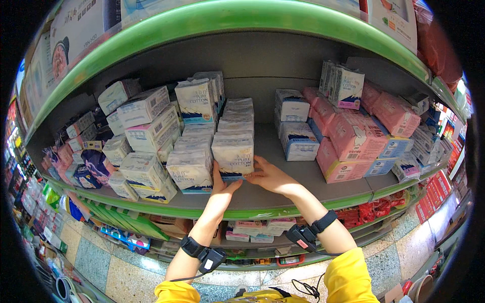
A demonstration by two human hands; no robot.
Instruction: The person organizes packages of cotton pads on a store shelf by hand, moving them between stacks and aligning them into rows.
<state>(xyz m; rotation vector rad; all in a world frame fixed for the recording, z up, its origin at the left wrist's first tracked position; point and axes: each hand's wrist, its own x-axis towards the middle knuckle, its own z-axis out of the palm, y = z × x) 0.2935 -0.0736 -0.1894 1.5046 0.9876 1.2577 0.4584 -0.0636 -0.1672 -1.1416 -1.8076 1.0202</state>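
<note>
My left hand (224,185) touches the lower left side of the front white sanitary pad pack (233,153), which stands upright in a row on the grey shelf. At that pack's lower right side are the fingers of my right hand (271,176), so the pack sits between both hands. Another row of white packs (189,170) stands just left of my left hand, with taller packs (195,100) behind it. White and blue packs (301,140) are stacked to the right, beyond a strip of bare shelf. The undersides of my fingers are partly hidden.
Pink packs (356,134) are piled at the right, with a white pack (346,87) upright on top. Stacked white packs (151,128) fill the left side. A green shelf edge (261,215) runs below my hands, and another green edge (242,21) curves overhead. Boxed goods stand above.
</note>
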